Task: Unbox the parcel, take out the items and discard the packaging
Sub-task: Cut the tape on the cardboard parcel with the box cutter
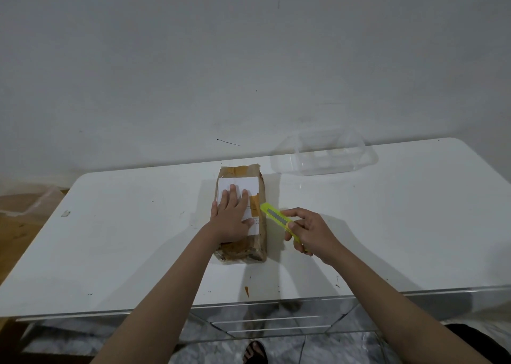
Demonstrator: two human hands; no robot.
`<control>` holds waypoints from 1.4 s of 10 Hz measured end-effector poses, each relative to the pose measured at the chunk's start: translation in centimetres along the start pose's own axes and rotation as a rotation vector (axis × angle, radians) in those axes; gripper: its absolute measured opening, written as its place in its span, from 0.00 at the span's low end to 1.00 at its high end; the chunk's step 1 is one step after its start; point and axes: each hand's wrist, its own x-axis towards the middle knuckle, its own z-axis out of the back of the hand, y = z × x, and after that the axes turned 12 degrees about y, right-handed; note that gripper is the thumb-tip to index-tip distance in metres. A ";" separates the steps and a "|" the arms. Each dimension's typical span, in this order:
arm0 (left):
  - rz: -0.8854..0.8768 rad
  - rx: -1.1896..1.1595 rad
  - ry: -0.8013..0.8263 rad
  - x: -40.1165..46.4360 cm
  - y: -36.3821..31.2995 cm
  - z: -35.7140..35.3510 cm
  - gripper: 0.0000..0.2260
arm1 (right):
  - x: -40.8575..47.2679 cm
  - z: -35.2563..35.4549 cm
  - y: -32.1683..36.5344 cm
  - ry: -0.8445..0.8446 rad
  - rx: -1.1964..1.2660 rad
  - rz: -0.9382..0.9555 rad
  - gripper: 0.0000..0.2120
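On a white table [110, 239] against a white wall [166, 59] lies the parcel [258, 189], mid-table, long axis running near to far. It is brown, wrapped in glossy tape, with a white label on top. Far right sits a clear tub [323, 156]. Flat on the label presses the left hand [233, 217], fingers straight. Just right of the parcel, the right hand [312, 232] grips a yellow-green cutter [276, 215], tip at the parcel's right edge.

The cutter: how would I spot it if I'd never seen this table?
Find the white table and the brown parcel at its middle. Just right of it, the right hand grips the cutter, the only bright yellow-green thing there.
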 end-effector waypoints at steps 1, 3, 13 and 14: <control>0.002 -0.001 0.001 0.1 0.0 0.0 0.31 | -0.4 -0.1 -0.2 0.002 0.011 -0.003 0.13; 0.001 -0.012 0.015 0.2 0.1 0.0 0.32 | -1.4 -0.5 -0.7 0.008 0.054 -0.003 0.13; 0.121 -0.147 0.000 -2.1 -1.1 0.3 0.29 | 1.8 -3.8 -0.8 -0.404 0.702 -0.005 0.04; 0.123 -0.030 -0.113 -2.0 -0.7 -0.6 0.29 | 3.8 -2.7 -0.1 -0.383 0.770 0.024 0.05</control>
